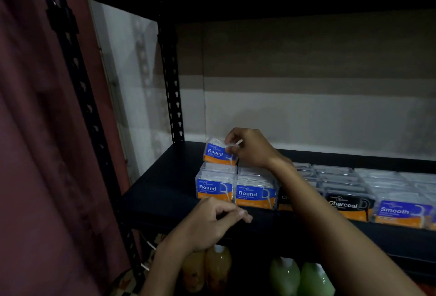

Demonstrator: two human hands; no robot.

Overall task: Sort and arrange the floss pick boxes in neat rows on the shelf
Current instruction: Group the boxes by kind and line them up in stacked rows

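Round box (219, 152) pinched by right hand (250, 148); left hand (212, 219) loosely curled below.

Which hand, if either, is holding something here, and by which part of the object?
The right hand pinches the upper Round box by its top right corner. The left hand holds nothing, fingers loosely curled near the shelf edge.

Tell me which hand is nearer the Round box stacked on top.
Right. The right hand pinches the upper Round box at its top corner; the left hand hovers lower, at the shelf's front edge.
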